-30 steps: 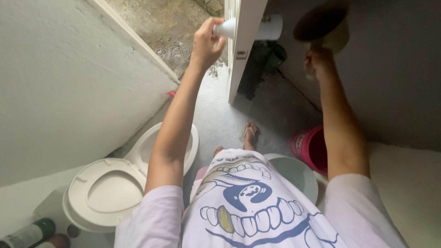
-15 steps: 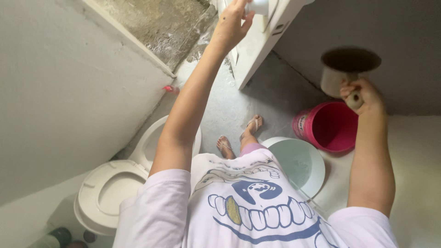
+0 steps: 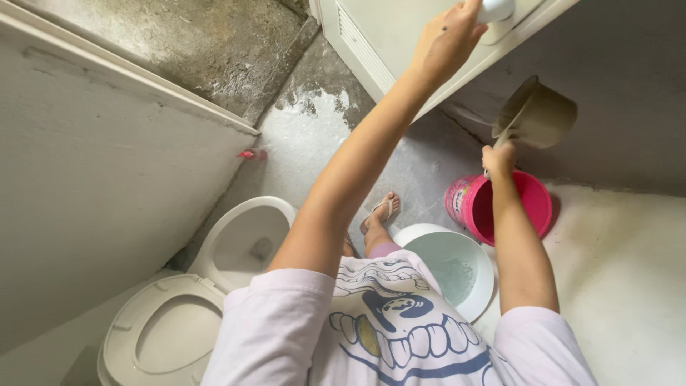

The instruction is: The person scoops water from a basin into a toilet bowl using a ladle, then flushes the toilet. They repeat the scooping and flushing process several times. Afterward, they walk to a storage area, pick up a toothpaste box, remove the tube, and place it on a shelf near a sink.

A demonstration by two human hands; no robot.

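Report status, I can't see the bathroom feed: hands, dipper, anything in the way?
Left hand shut on white door knob. Right hand shut on beige dipper, raised above pink bucket. Basin at feet.

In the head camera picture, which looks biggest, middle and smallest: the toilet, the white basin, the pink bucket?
1. toilet, clearly the largest.
2. white basin.
3. pink bucket, though it sits a bit farther from the camera than the basin, so those two are close and unsure.

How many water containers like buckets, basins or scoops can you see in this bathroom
3. A pink plastic bucket stands on the floor by the wall, a round pale basin sits beside it nearer the person, and the right hand holds a beige handled scoop above the bucket.
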